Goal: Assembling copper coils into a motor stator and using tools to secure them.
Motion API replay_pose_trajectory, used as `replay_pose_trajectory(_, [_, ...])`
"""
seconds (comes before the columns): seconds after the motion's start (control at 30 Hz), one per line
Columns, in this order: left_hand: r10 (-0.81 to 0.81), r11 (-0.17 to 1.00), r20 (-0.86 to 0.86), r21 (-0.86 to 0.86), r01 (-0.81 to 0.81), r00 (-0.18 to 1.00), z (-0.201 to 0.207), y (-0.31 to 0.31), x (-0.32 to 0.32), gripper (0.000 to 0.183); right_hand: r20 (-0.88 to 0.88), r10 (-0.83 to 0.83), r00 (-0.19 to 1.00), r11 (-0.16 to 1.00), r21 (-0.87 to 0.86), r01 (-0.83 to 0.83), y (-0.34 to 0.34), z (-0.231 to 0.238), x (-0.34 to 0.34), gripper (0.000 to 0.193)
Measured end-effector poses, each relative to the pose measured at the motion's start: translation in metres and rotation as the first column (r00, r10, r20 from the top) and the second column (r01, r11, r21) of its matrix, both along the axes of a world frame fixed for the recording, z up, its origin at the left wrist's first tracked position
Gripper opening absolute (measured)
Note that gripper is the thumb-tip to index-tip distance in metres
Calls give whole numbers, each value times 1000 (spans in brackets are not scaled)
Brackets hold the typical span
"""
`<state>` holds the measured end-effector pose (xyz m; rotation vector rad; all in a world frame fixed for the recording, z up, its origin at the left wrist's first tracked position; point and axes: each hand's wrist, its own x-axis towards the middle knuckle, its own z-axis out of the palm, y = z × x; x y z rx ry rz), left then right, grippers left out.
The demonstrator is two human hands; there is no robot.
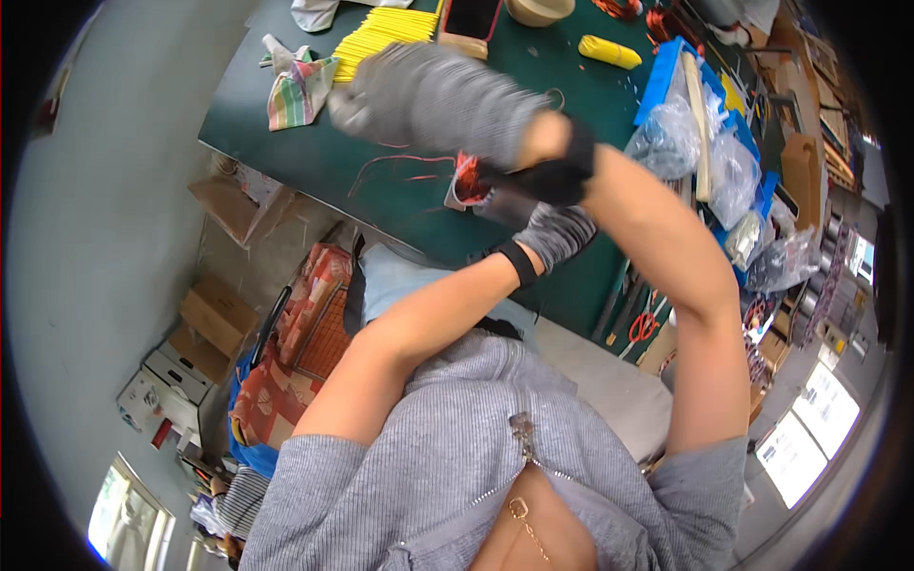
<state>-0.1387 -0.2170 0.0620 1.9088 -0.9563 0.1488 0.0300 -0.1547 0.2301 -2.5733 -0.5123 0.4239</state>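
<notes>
My left hand (560,234), in a grey glove with a black wrist strap, is closed against a metal motor stator (509,206) near the table's front edge. Red copper windings (468,179) show at the stator's left end, and loose red wires trail leftward. Partly covering the stator from above is the black strap on my right wrist. My right hand (428,100), also grey-gloved, reaches across to the left, beside a pile of thin yellow sleeves (386,36). Motion smears its fingers, so what they hold, if anything, cannot be made out.
The dark green table (257,119) holds a striped cloth (297,95), a phone (471,17), a bowl (540,9) and a yellow bundle (609,51). Blue bins (659,90) with plastic bags stand at right, near red-handled scissors (645,325). Cardboard boxes (217,316) sit lower left.
</notes>
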Motion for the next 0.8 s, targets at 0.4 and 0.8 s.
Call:
replay_pose_trajectory(0.4, [-194,946,-832,-17,325,520,10,176,86,61,119,-776,620,610,-110,785,-149,-74,-278,20])
replay_pose_trajectory(0.8, [-202,959,-897,-99,267,393,1,156,110,30,152,-695,703,719,123,684,-122,-165,-269,28])
